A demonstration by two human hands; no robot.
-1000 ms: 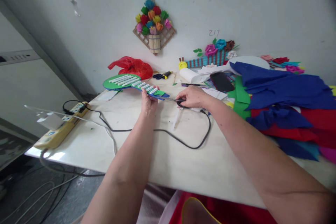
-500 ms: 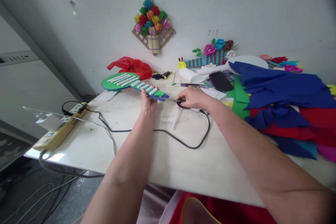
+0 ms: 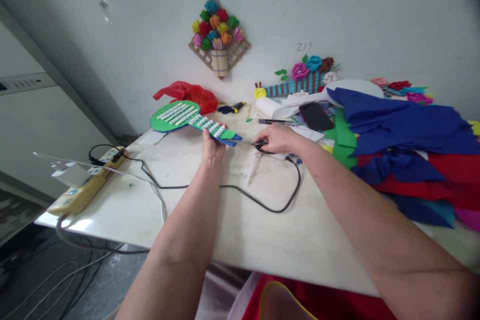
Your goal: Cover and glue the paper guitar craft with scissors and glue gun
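My left hand (image 3: 214, 145) is closed around the narrow end of a green and blue paper guitar (image 3: 159, 121), with rows of white rolled strips across its face. The guitar is raised above the table, its round body pointing away to the left. In my right hand (image 3: 275, 138) is a pair of scissors (image 3: 259, 144) with black handles. The blades point left and reach the blue tip of the guitar's narrow end; whether they are parted I cannot tell. Below the scissors, a translucent white stick-like piece (image 3: 252, 172) lies near a black cord (image 3: 262, 205).
A yellow power strip (image 3: 80, 190) sits at the table's left edge. Behind the guitar lie a red plastic bag (image 3: 191, 94) and yellow-black pliers (image 3: 236, 107). To the right are a phone (image 3: 316, 116), a pen (image 3: 275, 122) and heaped blue crepe paper (image 3: 405, 122). Paper flowers (image 3: 214, 22) hang on the wall.
The guitar's round body has swung slightly right and its face is tilted more toward me. My right hand and the scissors have shifted slightly to the right.
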